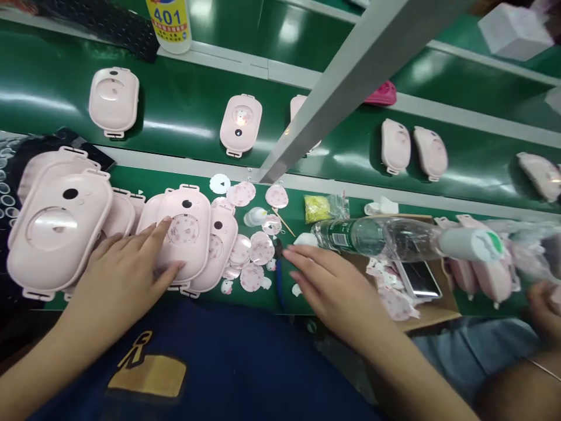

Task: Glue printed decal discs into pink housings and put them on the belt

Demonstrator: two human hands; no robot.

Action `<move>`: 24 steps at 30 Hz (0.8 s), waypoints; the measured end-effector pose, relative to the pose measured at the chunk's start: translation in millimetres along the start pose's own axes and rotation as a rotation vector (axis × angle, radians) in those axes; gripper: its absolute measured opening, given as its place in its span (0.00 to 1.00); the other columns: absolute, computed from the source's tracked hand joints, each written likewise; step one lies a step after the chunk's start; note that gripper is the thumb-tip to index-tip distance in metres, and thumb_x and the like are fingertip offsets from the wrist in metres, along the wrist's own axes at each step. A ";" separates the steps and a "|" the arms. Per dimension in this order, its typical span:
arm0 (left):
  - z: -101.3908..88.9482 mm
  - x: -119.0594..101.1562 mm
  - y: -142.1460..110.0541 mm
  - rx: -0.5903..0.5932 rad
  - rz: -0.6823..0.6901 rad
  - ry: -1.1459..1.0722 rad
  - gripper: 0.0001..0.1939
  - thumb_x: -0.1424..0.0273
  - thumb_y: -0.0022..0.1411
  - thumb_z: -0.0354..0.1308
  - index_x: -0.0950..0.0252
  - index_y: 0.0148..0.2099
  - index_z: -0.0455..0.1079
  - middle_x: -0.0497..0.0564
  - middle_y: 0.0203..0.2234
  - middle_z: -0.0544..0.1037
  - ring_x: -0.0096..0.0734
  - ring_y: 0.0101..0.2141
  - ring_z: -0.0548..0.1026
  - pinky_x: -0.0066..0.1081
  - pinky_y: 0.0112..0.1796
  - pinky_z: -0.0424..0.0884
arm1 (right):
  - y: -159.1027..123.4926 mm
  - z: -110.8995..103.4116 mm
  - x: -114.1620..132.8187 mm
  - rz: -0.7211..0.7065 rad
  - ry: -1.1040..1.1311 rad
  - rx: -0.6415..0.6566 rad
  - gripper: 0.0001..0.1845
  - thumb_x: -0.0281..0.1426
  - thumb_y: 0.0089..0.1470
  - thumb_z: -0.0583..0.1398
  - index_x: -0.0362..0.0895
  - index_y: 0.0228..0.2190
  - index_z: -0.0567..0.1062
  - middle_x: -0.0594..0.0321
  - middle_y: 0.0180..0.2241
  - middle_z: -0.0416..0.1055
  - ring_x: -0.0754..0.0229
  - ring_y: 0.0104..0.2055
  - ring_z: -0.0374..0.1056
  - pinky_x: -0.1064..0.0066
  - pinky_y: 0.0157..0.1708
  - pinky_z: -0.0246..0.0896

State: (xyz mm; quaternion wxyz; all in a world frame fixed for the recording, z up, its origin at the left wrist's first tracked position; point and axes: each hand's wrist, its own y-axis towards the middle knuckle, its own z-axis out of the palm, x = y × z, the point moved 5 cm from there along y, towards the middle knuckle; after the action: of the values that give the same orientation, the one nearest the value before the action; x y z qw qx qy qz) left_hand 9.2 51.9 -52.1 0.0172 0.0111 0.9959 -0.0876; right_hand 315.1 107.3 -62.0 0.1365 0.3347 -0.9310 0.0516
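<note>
My left hand [125,266] lies with fingers spread on a pale pink plastic cover [188,234], whose round window has a patterned disc in it. A second pink cover [221,254] sticks out from under its right side. My right hand [337,283] is held low over the bench, fingers stretched out and nothing visible in them. Its fingertips are close to blue-handled pliers [279,286] and a small white piece [305,239]. Between the hands lie several round patterned discs [262,248], small cat-shaped pieces [227,286], a little white bottle [255,217] and a thin wooden stick [286,223].
More pink covers are stacked at the left [87,216]. A plastic bottle [372,237] lies across a cardboard box [442,307] beside a yellow-filled bag [317,208]. A grey post [333,88] rises before the green belt [184,111], which carries pink covers. Another person's hand [543,310] is far right.
</note>
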 end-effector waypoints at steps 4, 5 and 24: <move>-9.6 -5.8 -4.5 -0.132 0.079 0.047 0.32 0.61 0.70 0.51 0.78 0.68 0.61 0.69 0.43 0.82 0.64 0.45 0.79 0.60 0.56 0.66 | 39.4 42.5 10.9 0.139 -0.124 0.248 0.27 0.24 0.64 0.54 0.46 0.62 0.70 0.51 0.64 0.67 0.46 0.63 0.65 0.56 0.59 0.65; -9.9 -5.6 -7.3 -0.157 0.091 0.030 0.31 0.62 0.70 0.52 0.77 0.67 0.63 0.70 0.45 0.82 0.64 0.46 0.79 0.60 0.56 0.66 | 47.4 50.3 11.6 0.157 -0.132 0.270 0.28 0.23 0.63 0.54 0.46 0.63 0.69 0.51 0.65 0.67 0.46 0.63 0.64 0.57 0.59 0.64; 15.2 -64.0 7.4 0.427 0.005 -2.356 0.35 0.66 0.53 0.70 0.63 0.63 0.69 0.60 0.53 0.79 0.50 0.52 0.79 0.37 0.49 0.76 | 64.6 -18.7 120.1 -0.008 0.405 -0.389 0.09 0.34 0.61 0.60 0.47 0.43 0.74 0.56 0.41 0.76 0.52 0.42 0.73 0.60 0.43 0.71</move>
State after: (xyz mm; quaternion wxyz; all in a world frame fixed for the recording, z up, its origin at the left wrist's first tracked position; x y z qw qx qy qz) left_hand 73.8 55.3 -66.1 0.9171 -0.0713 0.3330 -0.2073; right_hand 189.3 87.4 -9.7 0.3816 0.2888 -0.8758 -0.0626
